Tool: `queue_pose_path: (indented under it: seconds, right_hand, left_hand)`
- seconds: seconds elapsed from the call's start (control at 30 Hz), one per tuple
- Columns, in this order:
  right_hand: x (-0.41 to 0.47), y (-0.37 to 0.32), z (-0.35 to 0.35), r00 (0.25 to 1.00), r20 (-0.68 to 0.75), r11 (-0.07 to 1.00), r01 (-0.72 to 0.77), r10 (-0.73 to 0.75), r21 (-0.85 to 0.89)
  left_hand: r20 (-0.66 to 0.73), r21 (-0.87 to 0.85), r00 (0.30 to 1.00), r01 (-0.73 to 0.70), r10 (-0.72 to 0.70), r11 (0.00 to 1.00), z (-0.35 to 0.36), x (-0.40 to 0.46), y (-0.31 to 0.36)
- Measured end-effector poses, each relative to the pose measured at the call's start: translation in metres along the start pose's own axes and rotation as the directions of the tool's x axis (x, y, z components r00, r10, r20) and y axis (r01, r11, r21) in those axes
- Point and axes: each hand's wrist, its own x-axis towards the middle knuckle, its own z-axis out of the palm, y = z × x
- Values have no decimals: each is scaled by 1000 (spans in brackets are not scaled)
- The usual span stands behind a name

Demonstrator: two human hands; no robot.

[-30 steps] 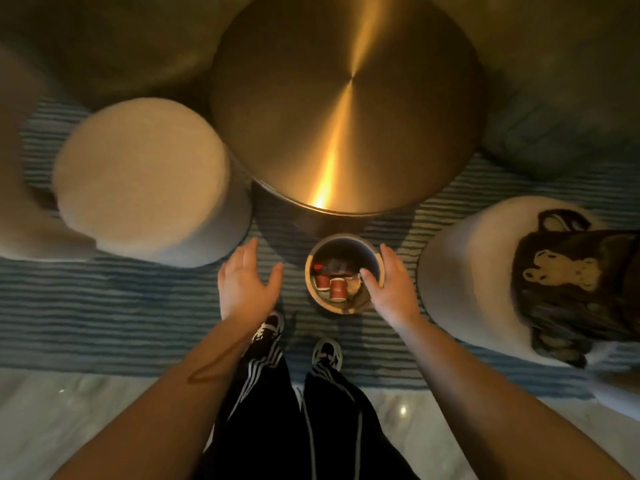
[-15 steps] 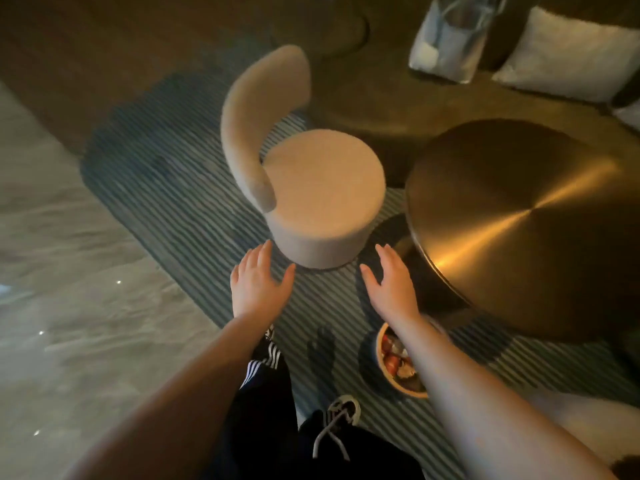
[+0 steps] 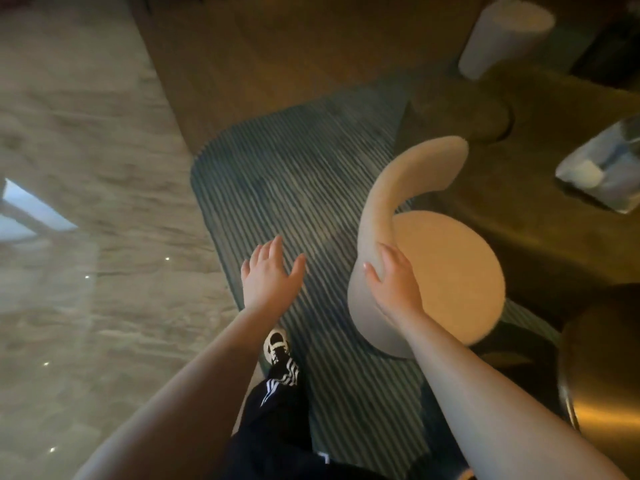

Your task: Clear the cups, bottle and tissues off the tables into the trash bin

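No cup, bottle, tissue or trash bin shows in the head view. My left hand (image 3: 270,275) hovers over the striped rug (image 3: 277,188), fingers spread and empty. My right hand (image 3: 394,282) is held out in front of the lower end of the beige chair's curved backrest (image 3: 391,199), fingers apart and holding nothing; whether it touches the backrest I cannot tell. Part of the round brass table (image 3: 602,382) is visible at the lower right edge.
The beige round chair seat (image 3: 453,275) sits right of my hands. A dark olive sofa (image 3: 540,140) with a clear plastic bag (image 3: 602,171) lies behind it. A white cylinder (image 3: 502,32) stands top right. Marble floor (image 3: 86,237) spreads left. My shoe (image 3: 277,344) is on the rug.
My view has swung left, away from the brass table and the trash bin, which has left the frame. Both hands stay open and empty; the chair now sits under my right hand.
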Motion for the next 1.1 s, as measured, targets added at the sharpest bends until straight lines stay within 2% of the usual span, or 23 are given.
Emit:
queue_pose_path:
  seconds: [0.13,0.3,0.43,0.6,0.87,1.0,1.1]
  right_hand:
    - [109,-55,6,1000,10,1000,-9,9,10]
    - [212,-117,-1,999,-23,998,-27,28,53]
    - [281,-146,-2,1000,5,1000,-15,15,2]
    - [387,-165,-3,999,42,999,-27,28,-26]
    - [626,-162,-1,997,-39,997,-69,71,42]
    - [755,-164,-30,995,-43,996,-84,84,17]
    - [835,-169,-62,993,-82,996,-89,87,-10]
  left_hand:
    - [55,18,998,-28,27,999,-38,111,-22]
    - [43,28,997,-71,69,997,-90,238,-29]
    - [51,13,997,-57,56,998,-107,320,-26]
    - [57,6,997,-51,51,999,-109,426,-20]
    - [79,74,996,-38,32,997,-85,660,16]
    - [85,64,996,-1,-5,998,-86,790,53]
    - [81,72,996,-28,22,997,-88,874,85]
